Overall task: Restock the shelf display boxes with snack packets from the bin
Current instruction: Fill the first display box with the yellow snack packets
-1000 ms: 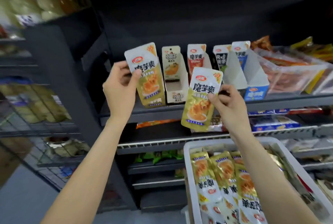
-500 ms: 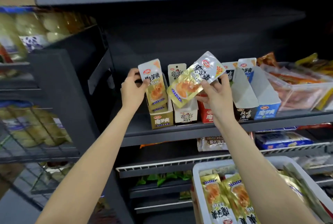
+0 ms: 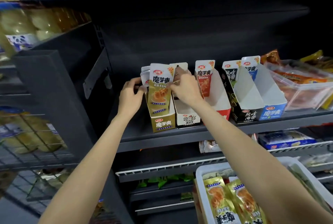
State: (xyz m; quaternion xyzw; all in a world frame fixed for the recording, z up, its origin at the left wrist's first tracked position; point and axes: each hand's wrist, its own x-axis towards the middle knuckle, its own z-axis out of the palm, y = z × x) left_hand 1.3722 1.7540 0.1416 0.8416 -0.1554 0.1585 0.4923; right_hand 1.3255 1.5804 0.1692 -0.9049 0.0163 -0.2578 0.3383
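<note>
A gold display box stands at the left end of the shelf row. Several gold-and-white snack packets stand upright in it. My right hand pinches the right edge of the front packet, which sits in the box. My left hand holds the box's left side and the packets behind the front one. At the lower right is the white bin, with several more gold packets lying in it.
A white display box stands next to the gold one, then a red box, a black box and a blue box. A clear tub of orange packs sits far right. Wire baskets of jars fill the left.
Both hands moved to the gold box. The packet in my right hand went from tilted in the air to upright inside the box, in front of the packet my left hand put in.
</note>
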